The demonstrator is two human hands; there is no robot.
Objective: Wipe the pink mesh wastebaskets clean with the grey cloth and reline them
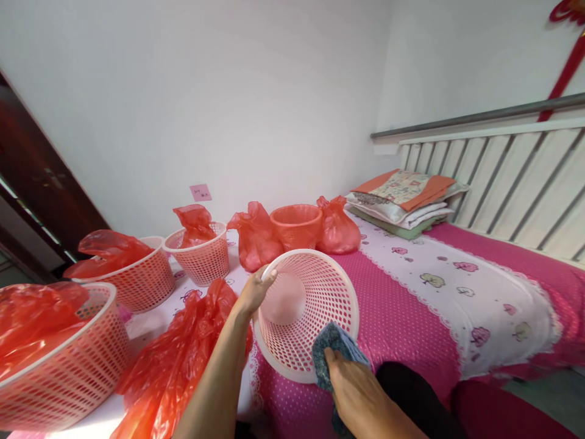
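1. Two bare hands work in front, and the nearer is the right hand (361, 387), its fingers closed round a bunched blue-grey cloth (329, 350). The cloth covers the lower right part of the rim of a pink basket (331, 286).
2. The left hand (253, 294) grips the same basket at its upper left edge, thumb over the rim; its other fingers are mostly hidden.
3. Between the hands, the pink basket is tilted, its wide mouth facing the wearer and its perforated wall and round base showing inside. It is in front of the bed (393, 299), whose pink dotted cover has a white band printed with trees; whether the basket touches the cover, I cannot tell.
4. Left of it lies a heap of red plastic bags (183, 360), partly behind the left forearm.
5. Further left, three pink baskets with red plastic in them recede in a row: a near one (86, 366), a middle one (146, 280) and a far one (205, 259).
6. Beyond the held basket, a red tub (297, 228) stands between two bulging red bags, one left (258, 241), one right (338, 228).
7. Farther right, stacked pillows (406, 195) lie near the slatted headboard (493, 177). A pink note (200, 192) is on the white wall (274, 103).
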